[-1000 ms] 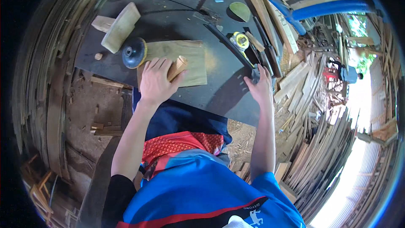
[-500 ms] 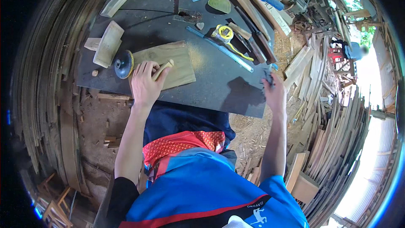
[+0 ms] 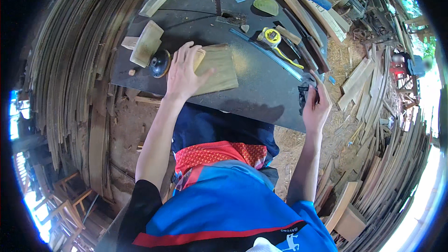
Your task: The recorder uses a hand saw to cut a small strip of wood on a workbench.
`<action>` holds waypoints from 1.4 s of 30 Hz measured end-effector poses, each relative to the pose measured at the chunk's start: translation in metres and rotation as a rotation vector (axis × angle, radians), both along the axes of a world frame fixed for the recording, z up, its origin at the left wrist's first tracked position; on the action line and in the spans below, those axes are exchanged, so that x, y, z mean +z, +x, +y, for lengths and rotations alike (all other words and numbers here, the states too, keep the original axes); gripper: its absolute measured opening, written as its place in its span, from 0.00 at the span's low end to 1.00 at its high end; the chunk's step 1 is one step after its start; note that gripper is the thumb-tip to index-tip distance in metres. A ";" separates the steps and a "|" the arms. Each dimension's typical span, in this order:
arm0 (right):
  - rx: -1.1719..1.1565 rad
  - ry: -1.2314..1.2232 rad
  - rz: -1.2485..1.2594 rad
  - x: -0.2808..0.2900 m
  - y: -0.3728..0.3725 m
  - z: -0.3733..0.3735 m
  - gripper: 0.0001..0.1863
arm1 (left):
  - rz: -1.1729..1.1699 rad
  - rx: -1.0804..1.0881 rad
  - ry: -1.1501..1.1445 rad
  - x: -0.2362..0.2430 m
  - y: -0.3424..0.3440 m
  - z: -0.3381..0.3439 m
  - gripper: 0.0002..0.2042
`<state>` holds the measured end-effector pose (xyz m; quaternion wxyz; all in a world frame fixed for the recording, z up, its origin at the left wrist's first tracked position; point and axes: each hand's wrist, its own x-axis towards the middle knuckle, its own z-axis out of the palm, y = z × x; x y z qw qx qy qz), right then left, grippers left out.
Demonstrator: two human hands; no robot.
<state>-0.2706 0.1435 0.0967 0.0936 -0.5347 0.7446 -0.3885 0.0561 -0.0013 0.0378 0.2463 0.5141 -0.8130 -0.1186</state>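
Loosely spread left hand [image 3: 183, 71] covers the pale wooden block [image 3: 199, 58]; rightward of it, right hand [image 3: 317, 107] pinches crumpled dark-grey sheet [image 3: 306, 84].

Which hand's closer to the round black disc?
Left. The left hand is just right of the disc; the right hand is far off to its right, at the right end of the table.

On the table [image 3: 252, 86] I am seeing the board [image 3: 222, 71] lying right of the disc [image 3: 160, 63]; farther right the ruler [image 3: 287, 68] is lying, and behind it the tape measure [image 3: 270, 36] is resting.
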 end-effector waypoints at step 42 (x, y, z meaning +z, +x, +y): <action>0.251 0.239 0.391 -0.058 0.121 -0.141 0.06 | 0.401 0.337 -0.132 0.082 0.087 0.022 0.26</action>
